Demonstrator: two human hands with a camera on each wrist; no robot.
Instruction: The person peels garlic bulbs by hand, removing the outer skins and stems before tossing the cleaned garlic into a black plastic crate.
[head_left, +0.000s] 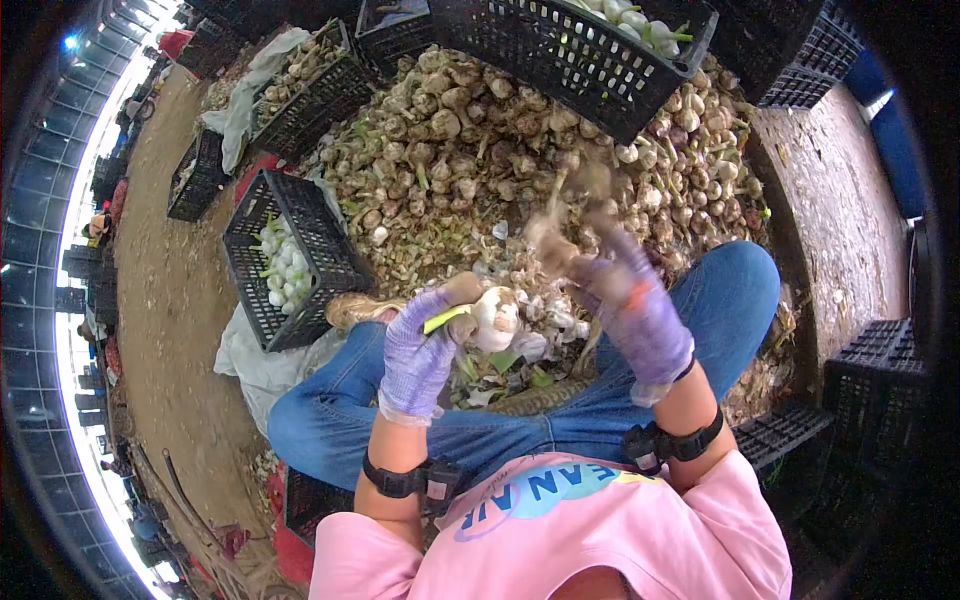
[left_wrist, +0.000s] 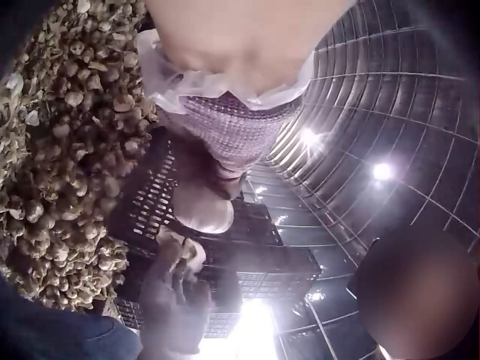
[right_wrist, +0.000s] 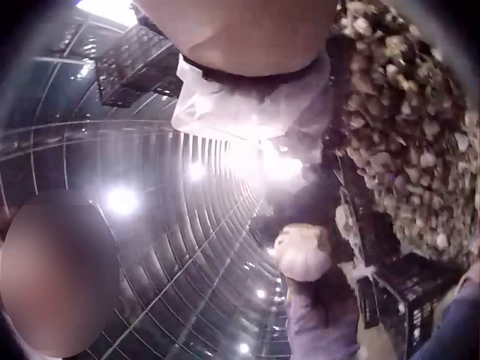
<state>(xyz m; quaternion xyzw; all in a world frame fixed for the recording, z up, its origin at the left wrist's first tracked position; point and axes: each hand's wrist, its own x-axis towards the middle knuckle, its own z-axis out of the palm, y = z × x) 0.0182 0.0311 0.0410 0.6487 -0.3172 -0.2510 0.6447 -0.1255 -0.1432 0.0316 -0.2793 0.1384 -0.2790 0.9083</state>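
Observation:
In the head view my left hand point(head_left: 420, 345), in a purple knit glove, holds a white garlic bulb point(head_left: 495, 318) over my lap. A yellow-green strip point(head_left: 447, 318) lies across that hand's fingers. To its right, my gloved right hand point(head_left: 625, 305) is raised apart from the bulb and motion-blurred, a patch of orange point(head_left: 637, 295) showing on it. I cannot tell what its blurred fingers hold. The right wrist view shows the same garlic bulb point(right_wrist: 304, 253) at the end of the left glove point(right_wrist: 322, 322). Loose garlic skins point(head_left: 540, 320) lie beneath the hands.
A big heap of unpeeled garlic point(head_left: 450, 130) spreads ahead of my knees. One black crate point(head_left: 290, 215) at left holds clean white bulbs point(head_left: 285, 265); another crate point(head_left: 590, 70) with white bulbs stands on the heap. More black crates point(head_left: 880, 400) stand at right.

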